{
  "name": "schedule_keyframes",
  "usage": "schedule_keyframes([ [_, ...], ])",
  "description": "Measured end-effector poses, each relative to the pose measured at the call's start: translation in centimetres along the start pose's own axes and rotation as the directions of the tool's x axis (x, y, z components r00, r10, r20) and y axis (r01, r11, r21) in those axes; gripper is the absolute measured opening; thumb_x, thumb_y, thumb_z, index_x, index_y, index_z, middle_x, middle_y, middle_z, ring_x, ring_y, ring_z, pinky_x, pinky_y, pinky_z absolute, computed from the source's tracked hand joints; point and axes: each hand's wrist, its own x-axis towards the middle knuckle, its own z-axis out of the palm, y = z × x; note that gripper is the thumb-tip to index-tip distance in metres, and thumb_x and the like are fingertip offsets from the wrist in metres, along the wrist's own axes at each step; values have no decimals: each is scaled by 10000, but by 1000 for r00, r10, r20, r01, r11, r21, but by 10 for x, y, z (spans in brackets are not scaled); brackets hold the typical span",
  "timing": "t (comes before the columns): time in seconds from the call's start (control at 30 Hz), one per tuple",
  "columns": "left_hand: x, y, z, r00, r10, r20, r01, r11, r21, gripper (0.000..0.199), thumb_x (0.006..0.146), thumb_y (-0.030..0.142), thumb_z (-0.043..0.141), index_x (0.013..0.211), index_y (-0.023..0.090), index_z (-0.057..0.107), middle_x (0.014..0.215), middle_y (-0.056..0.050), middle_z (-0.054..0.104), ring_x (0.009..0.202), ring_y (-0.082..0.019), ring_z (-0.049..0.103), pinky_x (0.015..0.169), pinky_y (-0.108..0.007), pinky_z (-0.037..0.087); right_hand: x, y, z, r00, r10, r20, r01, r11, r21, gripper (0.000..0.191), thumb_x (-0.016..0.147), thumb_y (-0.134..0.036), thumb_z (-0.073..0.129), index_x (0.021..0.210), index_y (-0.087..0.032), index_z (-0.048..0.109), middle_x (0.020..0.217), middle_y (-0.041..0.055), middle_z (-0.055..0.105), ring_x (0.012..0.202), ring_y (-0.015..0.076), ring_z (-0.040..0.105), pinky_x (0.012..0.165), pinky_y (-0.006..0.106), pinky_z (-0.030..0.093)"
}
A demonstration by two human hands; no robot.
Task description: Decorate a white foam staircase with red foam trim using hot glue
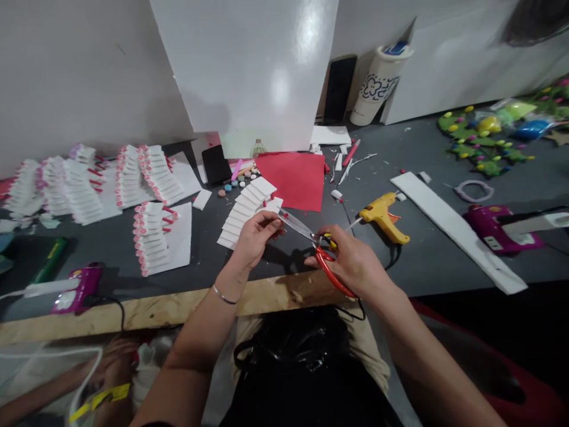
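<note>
Red-handled scissors (331,270) are in my right hand (351,258), their blades pointing left toward my left hand (258,234). The fingers of my left hand are pinched together near the blade tips; what they hold is too small to make out. Just behind that hand lies a fanned stack of white strips (242,213), with small red pieces at its right side. A red sheet (296,178) lies flat behind the scissors. To the right of my right hand rests a yellow glue gun (383,217).
Fanned white pieces with pink ends (151,237) stand at the left. A long white foam strip (457,228) and a purple power block (502,228) are at the right. A cup (376,86) stands behind. Another person's arm (106,379) shows at lower left.
</note>
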Motion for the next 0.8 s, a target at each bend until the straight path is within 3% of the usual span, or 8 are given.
schedule_keyframes([
  [0.23,0,1,0,999,10,33,-11,1000,25,219,717,326,804,764,190,639,654,19,623,601,-95,591,557,-214,418,-2,-2,-1,1000,18,9,-18,1000,2,384,828,-576,625,1035,-254,586,770,35,674,651,213,632,581,276,408],
  [0.43,0,0,0,999,2,43,-4,999,39,202,720,330,794,767,200,646,643,16,624,590,-99,581,551,-221,417,-3,-7,0,996,38,84,-41,999,31,344,852,-572,597,1003,-264,570,622,-16,622,553,199,613,528,247,368],
  [0.8,-1,-1,2,999,-26,27,24,998,54,125,733,267,758,764,201,657,626,14,611,605,-105,580,571,-230,430,-6,-4,7,992,48,121,-49,999,6,312,878,-527,564,1040,-261,567,580,-11,627,548,234,649,517,251,377],
])
